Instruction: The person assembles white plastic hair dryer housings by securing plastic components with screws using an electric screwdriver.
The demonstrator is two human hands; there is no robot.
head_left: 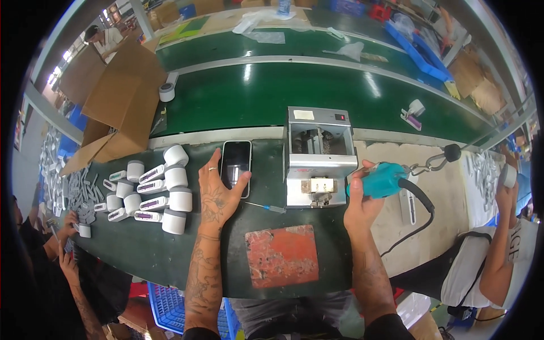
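Observation:
My left hand (219, 192) spans a smartphone (236, 161) with a dark screen, thumb on one long edge and fingers on the other. In my right hand (362, 205) is a teal electric screwdriver (384, 180), tilted sideways, with a black cord and a metal hook (433, 165) at its end; its tip is hidden. Between the hands stands a silver screw feeder (320, 153) with an open hopper. A thin screwdriver (266, 207) with a blue handle lies beside the phone. A worn red pad (282, 256) lies nearest to me.
Several white devices with round heads (177, 177) lie in rows at left, near a cardboard box (122, 90). A white handle part (408, 207) rests under the cord. Beyond runs a green conveyor (238, 96) with another device (413, 114). Co-workers' hands (69, 263) are at both sides.

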